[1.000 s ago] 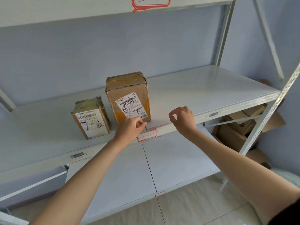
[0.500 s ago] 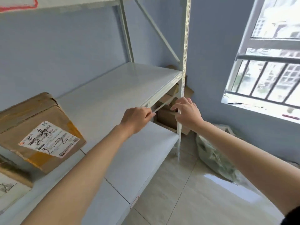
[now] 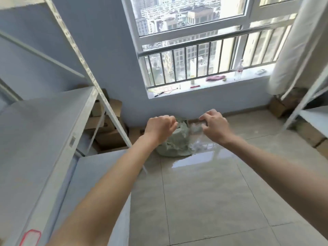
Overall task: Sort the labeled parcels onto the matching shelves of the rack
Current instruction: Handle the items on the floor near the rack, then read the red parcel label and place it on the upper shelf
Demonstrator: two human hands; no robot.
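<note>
Your left hand [image 3: 160, 128] and right hand [image 3: 213, 125] hang loosely curled and empty at frame centre. No parcel shows on the rack [image 3: 44, 125] at left; the sack [image 3: 174, 141] lies beyond. Reaching blind, you could clip the rack's post.

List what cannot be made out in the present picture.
- Contents of the green sack, head view: part hidden behind both hands.
- Cardboard boxes: rack post and shelf cover them; no labels visible.
- Red-edged shelf label: cut by bottom edge, blurred.
- Windowsill items: too small.
</note>
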